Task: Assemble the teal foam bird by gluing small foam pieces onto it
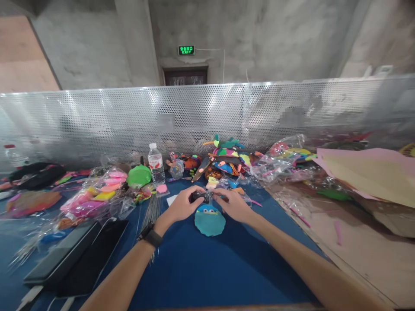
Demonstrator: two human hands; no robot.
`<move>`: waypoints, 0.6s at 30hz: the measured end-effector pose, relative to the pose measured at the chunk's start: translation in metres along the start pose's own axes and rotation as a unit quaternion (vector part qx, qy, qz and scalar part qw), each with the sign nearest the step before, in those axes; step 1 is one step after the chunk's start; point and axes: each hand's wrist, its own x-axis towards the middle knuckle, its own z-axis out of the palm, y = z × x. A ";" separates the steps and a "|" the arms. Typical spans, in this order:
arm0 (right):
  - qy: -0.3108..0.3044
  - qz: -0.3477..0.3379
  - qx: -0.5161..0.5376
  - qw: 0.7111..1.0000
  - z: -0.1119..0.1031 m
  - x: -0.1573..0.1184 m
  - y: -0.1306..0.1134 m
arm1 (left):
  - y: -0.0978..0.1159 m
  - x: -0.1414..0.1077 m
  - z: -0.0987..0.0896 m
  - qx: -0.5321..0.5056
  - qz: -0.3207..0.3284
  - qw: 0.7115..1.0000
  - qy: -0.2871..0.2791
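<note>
My left hand is closed around a small black lump that looks wrapped in clear plastic. On its other side my right hand pinches the loose end of the clear wrapper. Just below both hands a flat, round teal clay piece lies on the blue table, with a darker blue band and two whitish eye shapes near its top. A small pale yellow clay figure stands just beyond my fingers. Part of a white sheet shows beside my left hand.
A bundle of thin wires, a water bottle and bagged coloured clay are to the left. A power bank and a black phone lie nearer. Colourful clay models pile up behind; cardboard covers the right.
</note>
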 end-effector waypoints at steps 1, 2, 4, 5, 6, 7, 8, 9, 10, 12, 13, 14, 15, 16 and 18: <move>0.002 -0.001 0.014 1.000 0.000 -0.001 -0.001 | 0.001 0.000 0.001 -0.008 -0.005 1.000 0.001; 0.006 -0.002 0.026 1.000 0.000 -0.001 -0.002 | 0.001 0.000 0.001 -0.014 -0.012 1.000 0.005; 0.018 -0.002 0.037 0.999 0.001 -0.002 -0.001 | 0.000 0.001 0.002 -0.023 -0.026 0.999 0.010; 0.026 0.001 0.035 0.999 0.001 -0.002 0.000 | -0.001 0.001 0.002 -0.030 -0.032 0.999 0.010; 0.036 0.005 0.029 0.999 0.002 -0.002 0.002 | -0.002 0.000 0.002 -0.039 -0.038 0.999 0.007; 0.045 0.008 0.018 0.999 0.003 -0.001 0.004 | -0.002 0.000 0.003 -0.048 -0.043 0.998 0.002; 0.054 0.008 0.006 0.998 0.003 -0.001 0.005 | -0.003 0.000 0.003 -0.057 -0.048 0.997 -0.004; 0.063 0.007 -0.008 0.998 0.004 -0.001 0.006 | -0.003 0.000 0.004 -0.067 -0.051 0.996 -0.009; 0.071 0.004 -0.019 0.997 0.004 -0.001 0.007 | -0.002 0.000 0.004 -0.076 -0.054 0.996 -0.013; 0.079 -0.004 -0.031 0.996 0.003 -0.001 0.007 | -0.003 0.000 0.005 -0.096 -0.058 0.994 -0.014; 0.078 -0.008 -0.030 0.996 0.003 -0.001 0.006 | -0.003 0.000 0.006 -0.108 -0.059 0.992 -0.012; 0.073 -0.011 -0.024 0.997 0.002 -0.001 0.006 | -0.003 0.000 0.007 -0.122 -0.061 0.991 -0.010; 0.065 -0.014 -0.015 0.998 0.001 -0.002 0.005 | -0.003 0.001 0.007 -0.135 -0.062 0.989 -0.009; 0.055 -0.014 -0.003 0.998 0.001 -0.002 0.004 | -0.004 0.001 0.008 -0.145 -0.062 0.987 -0.008; 0.035 -0.008 0.024 0.999 0.000 -0.003 0.002 | -0.003 0.001 0.008 -0.157 -0.063 0.986 -0.007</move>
